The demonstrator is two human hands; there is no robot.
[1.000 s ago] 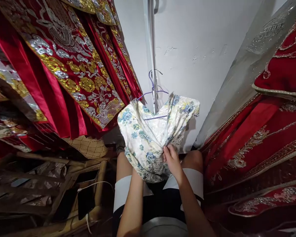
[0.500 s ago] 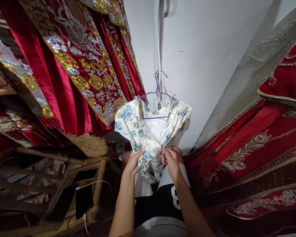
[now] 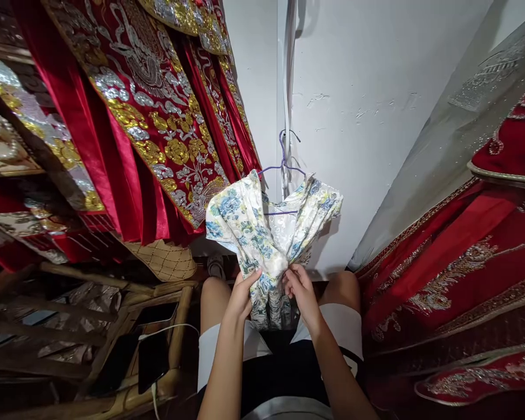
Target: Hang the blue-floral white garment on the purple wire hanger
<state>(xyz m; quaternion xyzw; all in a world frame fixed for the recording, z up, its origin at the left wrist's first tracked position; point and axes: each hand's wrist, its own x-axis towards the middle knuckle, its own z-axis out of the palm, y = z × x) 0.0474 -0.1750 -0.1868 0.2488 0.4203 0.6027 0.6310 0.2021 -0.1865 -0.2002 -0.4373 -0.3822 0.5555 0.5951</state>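
A white dress or top with blue and yellow flowers hangs by its shoulders on a thin purple hanger, whose hook is up against the wall. My left hand grips the garment's side at the waist, thumb in front and the other fingers behind the cloth. At the bottom of the V-neck, my right hand pinches the fabric just right of centre, its fingers curled. Below the hands the cloth is gathered and falls between my knees.
Red gowns with gold and silver sequins hang at left, and beaded red gowns at right. A bamboo chair at lower left bears phones with a white cable. Behind is a white wall.
My knees have spread apart, and the garment hangs between them. The neckline has drawn narrower, with new folds down the front. Both hands keep their hold at about the same height.
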